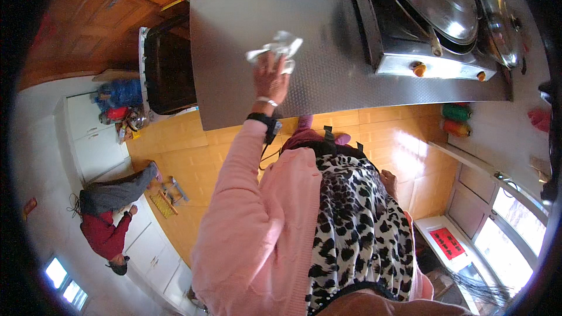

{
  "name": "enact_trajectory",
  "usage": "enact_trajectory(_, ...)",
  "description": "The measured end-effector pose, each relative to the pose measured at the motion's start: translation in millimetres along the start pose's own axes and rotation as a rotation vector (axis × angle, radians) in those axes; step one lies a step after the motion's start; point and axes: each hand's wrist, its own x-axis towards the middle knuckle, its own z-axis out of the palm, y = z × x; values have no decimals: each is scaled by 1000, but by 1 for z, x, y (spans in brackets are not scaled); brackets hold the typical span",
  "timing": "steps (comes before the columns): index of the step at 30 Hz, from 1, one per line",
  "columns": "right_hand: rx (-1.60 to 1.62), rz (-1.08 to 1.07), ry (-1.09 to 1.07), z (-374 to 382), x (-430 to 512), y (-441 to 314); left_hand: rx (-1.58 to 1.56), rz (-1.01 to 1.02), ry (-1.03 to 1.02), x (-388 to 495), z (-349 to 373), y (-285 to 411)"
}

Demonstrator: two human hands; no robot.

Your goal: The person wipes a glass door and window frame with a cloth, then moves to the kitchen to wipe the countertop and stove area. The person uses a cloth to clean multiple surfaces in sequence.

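My left hand (271, 80) is pressed over a crumpled white cloth or wipe (281, 44) on the patterned metal countertop (228, 83). Both the cloth and the fingertips are slightly blurred. A pale bracelet and a black strap with a small device (272, 129) circle that wrist. Down at my right side hangs my right hand (389, 182), partly hidden by the leopard-print top; its fingers look curled, and whether anything is in them does not show.
To the right, a gas stove (434, 66) with orange knobs carries a lidded wok (434, 0) and another lidded pan (496, 26). A dark rectangular basin (169, 66) adjoins the counter's left end. Behind on the left are another person (107, 219) and a small folding stool (169, 197).
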Motion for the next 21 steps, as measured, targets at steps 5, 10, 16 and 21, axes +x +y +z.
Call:
enact_trajectory(5,-26,-15,-4,3,19,-14,224,-407,147,-59,-23,-104)
enact_trajectory(10,-29,1,-18,-3,31,-32,202,-654,112,-47,-20,-115)
enact_trajectory(16,-82,-15,22,-1,24,-35,40,-102,11,36,8,-27)
enact_trajectory(21,-38,28,63,2,1,-21,-74,337,-157,75,39,84)
